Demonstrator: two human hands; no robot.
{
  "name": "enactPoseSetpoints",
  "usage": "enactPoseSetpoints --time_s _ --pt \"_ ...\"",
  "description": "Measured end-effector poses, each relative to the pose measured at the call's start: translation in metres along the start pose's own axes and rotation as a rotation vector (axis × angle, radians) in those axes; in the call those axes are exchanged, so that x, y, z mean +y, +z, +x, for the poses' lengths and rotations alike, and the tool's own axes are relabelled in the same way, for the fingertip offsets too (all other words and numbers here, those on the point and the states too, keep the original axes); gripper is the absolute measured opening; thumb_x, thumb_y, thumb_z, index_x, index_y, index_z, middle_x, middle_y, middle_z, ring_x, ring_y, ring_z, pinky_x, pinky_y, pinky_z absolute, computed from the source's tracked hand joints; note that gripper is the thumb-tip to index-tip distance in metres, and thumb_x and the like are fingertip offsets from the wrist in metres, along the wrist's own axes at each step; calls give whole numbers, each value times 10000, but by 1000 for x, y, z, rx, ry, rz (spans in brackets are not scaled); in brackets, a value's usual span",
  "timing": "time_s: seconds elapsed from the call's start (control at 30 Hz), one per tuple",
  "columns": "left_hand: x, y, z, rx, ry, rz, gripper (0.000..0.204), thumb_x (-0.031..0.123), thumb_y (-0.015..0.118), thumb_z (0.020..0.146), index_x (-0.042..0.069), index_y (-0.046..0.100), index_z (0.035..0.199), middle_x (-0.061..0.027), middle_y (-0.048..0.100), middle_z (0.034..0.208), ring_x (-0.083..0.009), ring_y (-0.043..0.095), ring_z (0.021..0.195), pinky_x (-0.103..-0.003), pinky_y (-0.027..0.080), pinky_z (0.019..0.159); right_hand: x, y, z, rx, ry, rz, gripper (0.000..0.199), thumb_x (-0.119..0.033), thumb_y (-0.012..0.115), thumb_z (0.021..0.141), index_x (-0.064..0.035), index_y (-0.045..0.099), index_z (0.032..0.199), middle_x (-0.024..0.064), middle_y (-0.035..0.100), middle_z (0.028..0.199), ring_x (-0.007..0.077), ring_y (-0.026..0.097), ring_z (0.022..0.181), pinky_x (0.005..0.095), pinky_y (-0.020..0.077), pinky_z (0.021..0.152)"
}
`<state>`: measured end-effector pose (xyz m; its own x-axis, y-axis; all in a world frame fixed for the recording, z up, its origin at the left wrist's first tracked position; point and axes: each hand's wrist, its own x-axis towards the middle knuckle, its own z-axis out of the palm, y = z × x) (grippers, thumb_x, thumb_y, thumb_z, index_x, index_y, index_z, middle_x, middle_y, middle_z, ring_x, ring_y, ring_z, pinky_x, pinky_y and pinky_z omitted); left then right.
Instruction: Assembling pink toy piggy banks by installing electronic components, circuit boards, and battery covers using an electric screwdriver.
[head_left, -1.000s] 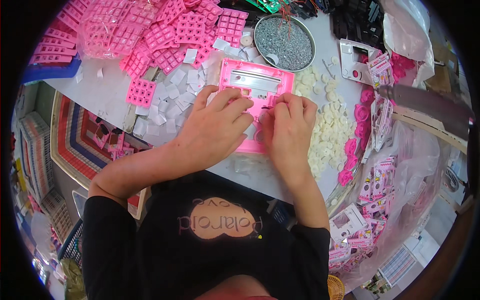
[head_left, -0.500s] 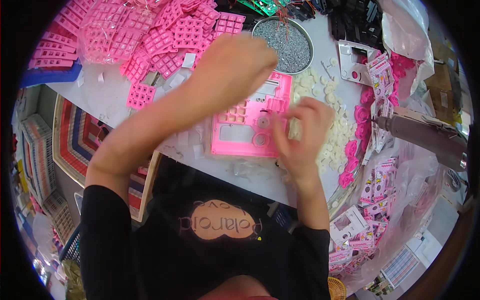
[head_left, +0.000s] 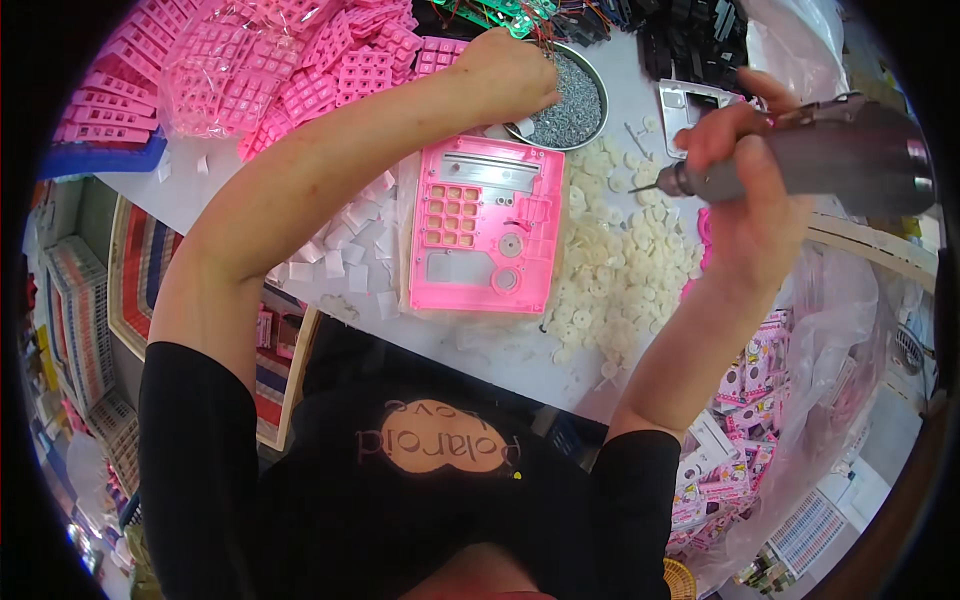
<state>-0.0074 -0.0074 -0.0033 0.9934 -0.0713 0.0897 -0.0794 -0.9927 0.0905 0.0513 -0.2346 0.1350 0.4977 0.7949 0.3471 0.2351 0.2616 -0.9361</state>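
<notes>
My left hand [head_left: 507, 80] rests at the near-left rim of a round metal bowl [head_left: 601, 100] full of small silver screws [head_left: 573, 103]. Its fingers are curled together over the screws; what they pinch is hidden. Over on the right, my right hand [head_left: 752, 185] is wrapped round a grey electric screwdriver [head_left: 840, 155], held in the air with its thin bit [head_left: 646, 188] pointing left. Between my arms lies a pink plastic housing [head_left: 470, 270], hollow side up. It has a grid of square holes, a long slot and round openings. The screwdriver bit is apart from it.
Pink keypad pieces [head_left: 365, 75] are heaped at the far left, some bagged. White round plastic parts [head_left: 620, 240] are spread right of the housing, and small white paper squares [head_left: 335, 260] left of it. Black parts [head_left: 690, 45] and a white housing [head_left: 680, 110] stand far right.
My left hand has moved from above the housing to the screw bowl. My right hand has left the housing, gripped the electric screwdriver at the right and lifted it.
</notes>
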Motion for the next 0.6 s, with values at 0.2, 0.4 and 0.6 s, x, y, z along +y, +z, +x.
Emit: enactPoseSetpoints --time_s 0.2,0.4,0.6 --pt "29 -45 -75 327 71 -329 130 210 695 836 109 634 893 -70 620 853 -273 611 893 -436 430 833 18 55 -36 207 -23 415 471 -210 747 862 29 510 1191 77 564 702 164 539 574 368 508 606" --pt "87 -37 -152 311 100 -789 73 149 718 811 129 665 858 -20 636 771 -215 616 768 -410 406 833 13 89 -65 -12 -191 554 376 -154 694 902 -31 478 1183 48 527 644 152 491 586 329 451 552" --pt "89 -41 -163 258 -4 -938 139 123 760 773 132 682 888 -12 644 770 -200 619 750 -384 391 843 8 93 -70 -54 -112 559 313 -138 697 894 -61 506 1130 57 546 675 159 505 620 337 459 580"
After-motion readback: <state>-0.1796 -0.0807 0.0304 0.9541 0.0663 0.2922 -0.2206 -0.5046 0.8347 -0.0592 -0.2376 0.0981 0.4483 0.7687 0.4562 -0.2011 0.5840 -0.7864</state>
